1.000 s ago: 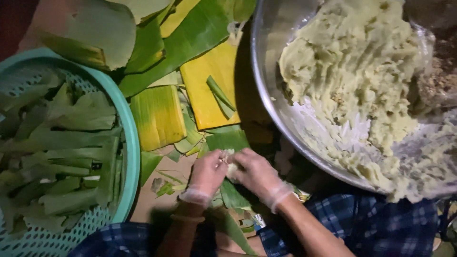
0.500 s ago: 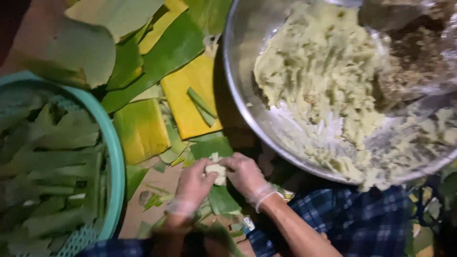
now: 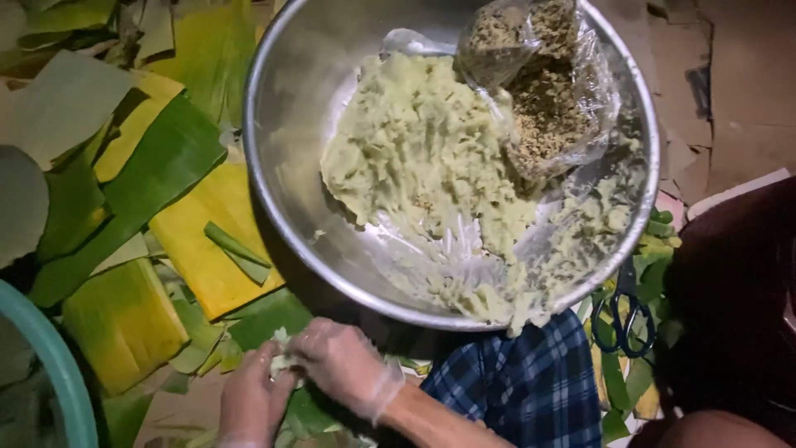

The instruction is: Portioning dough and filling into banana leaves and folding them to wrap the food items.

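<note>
Both hands wear thin clear gloves at the bottom of the view. My left hand (image 3: 249, 398) and my right hand (image 3: 342, 363) press together around a small pale lump of dough (image 3: 282, 358) held over a green banana leaf piece (image 3: 269, 319). Just above them a large steel bowl (image 3: 278, 216) holds a mound of pale green dough (image 3: 414, 166) and a clear plastic bag of brown crumbly filling (image 3: 539, 91).
Cut green and yellow banana leaf pieces (image 3: 207, 241) cover the ground at left. A teal basket rim (image 3: 50, 365) shows at the bottom left. Black-handled scissors (image 3: 623, 311) lie right of the bowl. A blue plaid cloth (image 3: 522, 390) sits below the bowl.
The view has swung right, so the basket has nearly left the frame and the whole bowl shows. My hands stay together on the dough lump.
</note>
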